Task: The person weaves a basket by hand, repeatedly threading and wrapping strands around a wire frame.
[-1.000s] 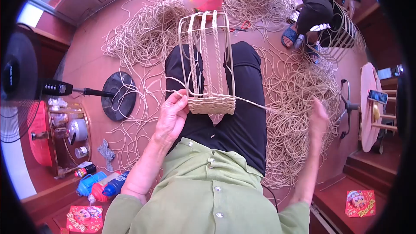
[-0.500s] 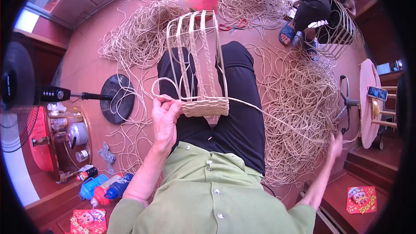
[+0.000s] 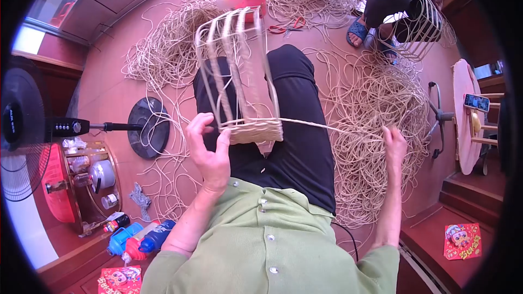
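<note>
A half-woven basket rests on my lap, its woven band nearest me and its bare frame bars reaching away over my knees. My left hand is at the band's left corner, fingers apart, the thumb tip touching or very close to the weave. From the band a pale weaving strand runs taut to the right. My right hand is closed around this strand, out over the heap of cord.
Heaps of loose cord cover the floor. A pink bucket and red-handled scissors lie ahead. Far right, another person's sandalled foot stands near a second frame. A fan stands left; a stool holds a phone.
My right hand has moved up and inward with the strand. The fingers of my left hand have opened from their pinch, and the loop beside it is gone. The basket has tilted slightly left.
</note>
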A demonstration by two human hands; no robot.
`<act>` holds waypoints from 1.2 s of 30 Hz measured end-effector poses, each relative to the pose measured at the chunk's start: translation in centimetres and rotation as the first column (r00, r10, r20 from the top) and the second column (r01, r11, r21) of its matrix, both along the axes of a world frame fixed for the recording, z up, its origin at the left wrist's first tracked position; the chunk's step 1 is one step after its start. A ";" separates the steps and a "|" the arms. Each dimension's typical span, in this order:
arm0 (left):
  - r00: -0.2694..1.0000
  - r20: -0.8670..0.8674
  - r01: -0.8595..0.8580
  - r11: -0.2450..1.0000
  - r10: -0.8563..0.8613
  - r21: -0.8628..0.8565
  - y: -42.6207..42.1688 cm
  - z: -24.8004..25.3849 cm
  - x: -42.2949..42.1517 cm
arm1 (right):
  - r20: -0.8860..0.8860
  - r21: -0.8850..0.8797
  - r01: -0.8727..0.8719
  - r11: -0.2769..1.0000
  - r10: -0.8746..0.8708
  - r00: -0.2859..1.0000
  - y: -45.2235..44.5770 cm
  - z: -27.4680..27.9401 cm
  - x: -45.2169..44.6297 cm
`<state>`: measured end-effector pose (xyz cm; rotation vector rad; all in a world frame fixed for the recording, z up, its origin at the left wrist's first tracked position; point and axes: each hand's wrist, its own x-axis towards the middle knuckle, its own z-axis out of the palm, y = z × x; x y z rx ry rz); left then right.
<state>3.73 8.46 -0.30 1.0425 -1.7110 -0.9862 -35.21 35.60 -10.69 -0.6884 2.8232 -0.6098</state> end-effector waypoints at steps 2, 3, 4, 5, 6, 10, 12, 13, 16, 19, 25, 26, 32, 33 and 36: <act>0.950 0.312 0.123 0.902 0.015 -0.415 -0.2 1.2 -0.1 | 0.083 -0.240 -0.054 0.969 0.076 0.994 -6.7 5.0 5.8; 0.914 0.405 0.159 0.900 0.021 -0.405 0.1 1.2 -0.5 | 0.117 -0.397 -0.100 0.912 0.158 0.980 -9.1 6.7 8.4; 0.899 0.438 0.171 0.897 0.027 -0.408 0.1 1.1 -0.7 | 0.068 -0.460 -0.256 0.850 0.321 0.945 -11.2 8.6 11.1; 0.873 0.485 0.177 0.894 0.051 -0.413 0.3 1.3 -0.8 | 0.000 -0.514 -0.402 0.758 0.469 0.883 -13.1 10.2 13.4; 0.845 0.530 0.181 0.891 0.076 -0.417 0.5 1.4 -0.9 | 0.003 -0.537 -0.477 0.696 0.566 0.824 -14.4 11.1 15.0; 0.813 0.572 0.178 0.888 0.110 -0.424 1.5 1.0 -1.1 | -0.173 -0.385 -0.693 0.610 0.689 0.703 -16.6 10.4 16.4; 0.819 0.567 0.166 0.913 0.083 -0.374 2.2 -0.4 -0.4 | 0.245 -0.678 -0.338 0.652 0.635 0.733 -16.6 9.3 15.8; 0.825 0.556 0.177 0.891 0.096 -0.417 2.8 -0.7 -0.5 | 0.340 -0.772 -0.181 0.609 0.636 0.692 -16.8 8.8 15.9; 0.840 0.535 0.183 0.884 0.086 -0.429 2.8 -0.7 -0.5 | 0.397 -0.828 -0.062 0.558 0.660 0.638 -17.0 8.3 15.8; 0.855 0.512 0.189 0.875 0.076 -0.446 2.9 1.2 0.0 | 0.360 -0.781 -0.134 0.610 0.616 0.701 -16.6 9.3 15.1; 0.687 0.059 0.726 0.684 -0.724 -0.072 3.4 6.0 -1.7 | 0.322 -0.945 0.133 0.300 0.926 0.197 -12.0 14.9 18.4; 0.651 0.009 0.758 0.651 -0.759 0.033 4.2 6.0 -1.3 | 0.202 -0.968 0.171 0.182 0.973 0.111 -11.7 14.8 19.1; 0.797 -0.098 0.586 0.724 -0.596 0.365 4.3 6.4 0.5 | 0.421 -0.788 0.532 0.310 0.902 0.099 -11.3 12.4 21.4; 0.802 -0.141 0.586 0.717 -0.581 0.377 3.6 6.3 0.9 | 0.483 -0.750 0.546 0.373 0.873 0.067 -11.5 12.1 21.6; 0.816 -0.484 0.564 0.617 -0.316 0.548 3.9 8.6 -0.8 | 0.638 -0.617 0.548 0.565 0.767 -0.072 -11.6 10.4 23.0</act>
